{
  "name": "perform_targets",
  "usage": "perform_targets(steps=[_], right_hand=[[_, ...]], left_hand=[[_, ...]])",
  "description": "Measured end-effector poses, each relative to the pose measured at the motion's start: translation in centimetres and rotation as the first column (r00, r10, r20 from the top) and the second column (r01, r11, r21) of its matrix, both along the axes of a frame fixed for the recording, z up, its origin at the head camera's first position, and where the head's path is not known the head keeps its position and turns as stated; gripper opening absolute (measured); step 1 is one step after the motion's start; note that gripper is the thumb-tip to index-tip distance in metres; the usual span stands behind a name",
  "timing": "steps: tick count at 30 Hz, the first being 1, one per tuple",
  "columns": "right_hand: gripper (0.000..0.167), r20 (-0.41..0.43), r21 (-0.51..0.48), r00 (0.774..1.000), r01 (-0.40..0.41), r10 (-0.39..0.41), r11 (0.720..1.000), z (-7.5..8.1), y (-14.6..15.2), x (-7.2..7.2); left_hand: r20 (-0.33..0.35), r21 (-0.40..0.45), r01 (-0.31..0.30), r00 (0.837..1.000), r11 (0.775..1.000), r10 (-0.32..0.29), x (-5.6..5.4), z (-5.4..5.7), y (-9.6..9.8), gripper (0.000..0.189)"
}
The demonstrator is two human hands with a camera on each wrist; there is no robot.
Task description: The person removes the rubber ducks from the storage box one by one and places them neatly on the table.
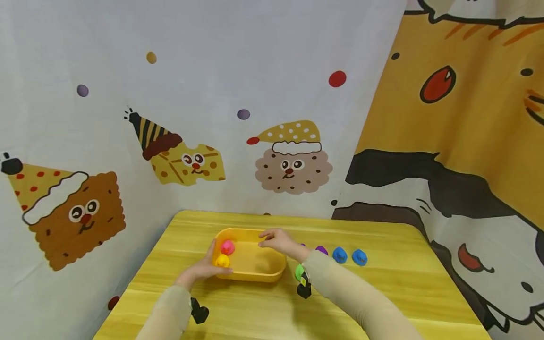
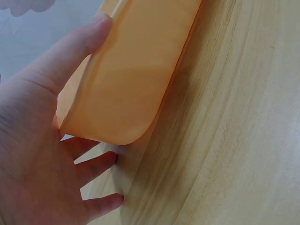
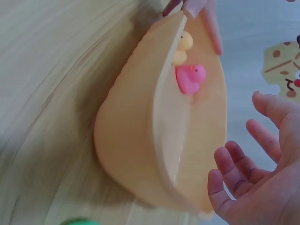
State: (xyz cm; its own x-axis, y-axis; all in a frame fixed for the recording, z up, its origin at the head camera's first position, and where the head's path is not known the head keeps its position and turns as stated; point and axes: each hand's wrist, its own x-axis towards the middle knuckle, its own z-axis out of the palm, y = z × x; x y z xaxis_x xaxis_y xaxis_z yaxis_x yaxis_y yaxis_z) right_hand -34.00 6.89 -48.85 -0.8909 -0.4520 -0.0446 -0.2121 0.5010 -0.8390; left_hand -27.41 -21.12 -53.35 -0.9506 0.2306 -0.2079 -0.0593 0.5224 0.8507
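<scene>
An orange plastic box point(image 1: 257, 259) sits on the table with a pink toy duck point(image 1: 227, 247) and a yellow toy duck point(image 1: 223, 261) inside its left end. My left hand point(image 1: 200, 270) holds that end: the thumb lies along the near rim, and the other fingers spread around the end wall, as the left wrist view shows. Over the far right part of the box hovers my right hand point(image 1: 280, 242). Its fingers are loosely bent, and the right wrist view shows nothing between them. Beside the box's right end, a green toy point(image 1: 299, 272) is partly hidden by my right wrist.
Two blue toy ducks point(image 1: 349, 256) stand on the table right of my right forearm. A purple toy point(image 1: 321, 249) near them is partly covered by that arm, with another bit of purple by the wrist. A printed cloth point(image 1: 238, 198) hangs behind the wood-grain table point(image 1: 382, 293).
</scene>
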Motion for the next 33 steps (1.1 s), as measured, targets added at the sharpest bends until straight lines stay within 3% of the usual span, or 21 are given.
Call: perform_targets(steps=[6, 14, 25, 33], right_hand=[[0.035, 0.007, 0.027, 1.0, -0.02, 0.02, 0.999, -0.8, -2.7, -0.5], [0.046, 0.019, 0.007, 0.998, -0.059, 0.059, 0.998, -1.0, -5.4, -1.6], [0.038, 0.029, -0.032, 0.998, -0.057, 0.058, 0.998, -2.3, -8.1, -2.9], [0.037, 0.025, -0.024, 0.997, -0.072, 0.072, 0.997, -2.7, -9.1, -2.7]], left_hand=[[0.026, -0.008, -0.022, 0.999, 1.0, 0.022, 0.1, -0.2, 0.0, 0.131], [-0.009, 0.026, -0.007, 1.0, 1.0, 0.007, 0.1, -0.2, -0.3, 0.133], [-0.006, 0.056, -0.026, 1.0, 0.998, 0.026, -0.3, -0.1, -0.2, 0.13], [-0.027, 0.07, -0.01, 1.0, 0.998, 0.012, -0.1, 0.1, 0.0, 0.132]])
